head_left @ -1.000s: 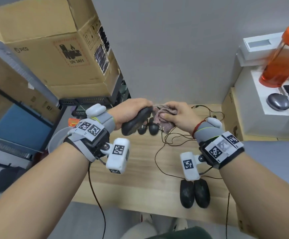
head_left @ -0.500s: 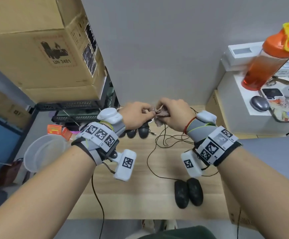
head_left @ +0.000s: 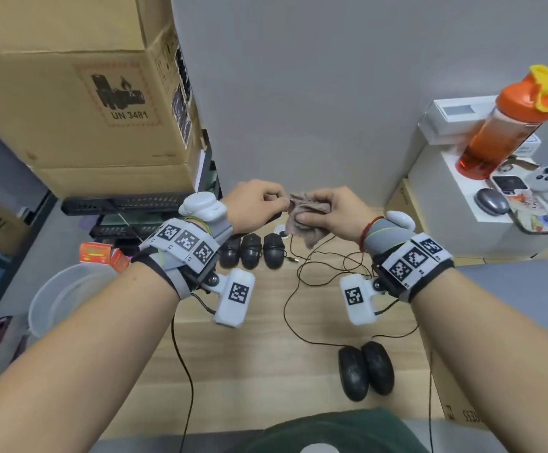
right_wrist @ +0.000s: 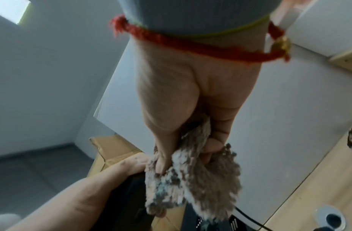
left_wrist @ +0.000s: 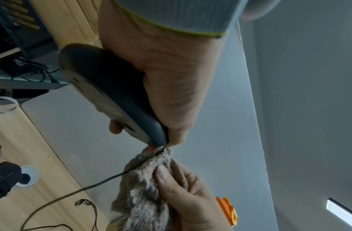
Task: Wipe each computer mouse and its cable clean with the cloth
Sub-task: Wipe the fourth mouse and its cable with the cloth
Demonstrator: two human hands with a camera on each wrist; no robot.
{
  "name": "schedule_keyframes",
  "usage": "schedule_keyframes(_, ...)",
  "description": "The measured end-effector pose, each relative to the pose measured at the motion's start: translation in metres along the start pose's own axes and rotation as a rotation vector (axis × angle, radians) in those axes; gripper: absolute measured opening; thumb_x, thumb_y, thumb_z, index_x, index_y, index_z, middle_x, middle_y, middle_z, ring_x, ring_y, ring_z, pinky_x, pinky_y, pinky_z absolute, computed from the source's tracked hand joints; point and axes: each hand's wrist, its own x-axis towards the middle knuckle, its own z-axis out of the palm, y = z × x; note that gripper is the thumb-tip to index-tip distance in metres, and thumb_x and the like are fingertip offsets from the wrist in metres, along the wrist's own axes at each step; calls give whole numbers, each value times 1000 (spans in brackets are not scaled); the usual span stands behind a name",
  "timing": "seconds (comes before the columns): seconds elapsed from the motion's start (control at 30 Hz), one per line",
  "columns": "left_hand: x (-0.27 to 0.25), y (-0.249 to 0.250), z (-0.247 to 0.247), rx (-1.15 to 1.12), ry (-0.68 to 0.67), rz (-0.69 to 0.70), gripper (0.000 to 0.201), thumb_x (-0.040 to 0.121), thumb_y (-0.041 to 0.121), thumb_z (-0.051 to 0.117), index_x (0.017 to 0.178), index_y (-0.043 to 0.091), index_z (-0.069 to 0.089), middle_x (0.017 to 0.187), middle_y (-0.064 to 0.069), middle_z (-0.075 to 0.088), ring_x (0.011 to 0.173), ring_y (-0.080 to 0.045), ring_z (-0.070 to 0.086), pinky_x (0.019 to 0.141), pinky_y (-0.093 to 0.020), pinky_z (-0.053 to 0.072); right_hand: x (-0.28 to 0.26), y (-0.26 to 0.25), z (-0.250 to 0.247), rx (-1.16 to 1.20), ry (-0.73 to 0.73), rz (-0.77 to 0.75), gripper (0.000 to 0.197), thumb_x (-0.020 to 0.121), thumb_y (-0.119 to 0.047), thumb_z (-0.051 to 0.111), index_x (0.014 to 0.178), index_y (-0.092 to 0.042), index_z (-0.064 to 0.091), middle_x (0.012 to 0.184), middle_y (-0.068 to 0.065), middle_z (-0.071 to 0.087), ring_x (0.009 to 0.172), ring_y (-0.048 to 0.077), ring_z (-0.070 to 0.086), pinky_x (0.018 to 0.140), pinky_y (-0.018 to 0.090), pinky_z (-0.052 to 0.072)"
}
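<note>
The left hand (head_left: 254, 204) holds a dark mouse (left_wrist: 112, 92) in the air above the far part of the wooden table (head_left: 259, 348), its fingers curled around the body. Just to its right, the right hand (head_left: 334, 212) pinches the fuzzy cloth (head_left: 305, 220) between the thumb and curled fingers, and the cloth is bunched around the thin cable (left_wrist: 104, 181) where it leaves the mouse. Three mice (head_left: 251, 253) lie in a row on the table under the hands, and two more mice (head_left: 365, 369) lie side by side at the near right.
</note>
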Motion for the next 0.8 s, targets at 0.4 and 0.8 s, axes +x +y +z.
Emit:
schedule_keyframes(0.4, 3, 7, -9, 100, 26, 51, 33, 100, 50, 53, 78, 28, 63, 62, 12, 56, 66, -7, 51, 69, -30, 42, 10, -28, 5, -498, 57, -111, 12, 87, -24, 58, 78, -19, 63, 58, -5, 61, 69, 25, 63, 68, 34, 51)
schedule_keyframes(0.8, 10, 6, -17, 64, 32, 61, 20, 94, 47, 63, 80, 33, 68, 80, 14, 71, 86, -12, 63, 79, -27, 48, 18, -33, -11, -613, 153, -174, 12, 83, -25, 62, 89, -30, 72, 74, -9, 56, 86, 25, 61, 71, 33, 47)
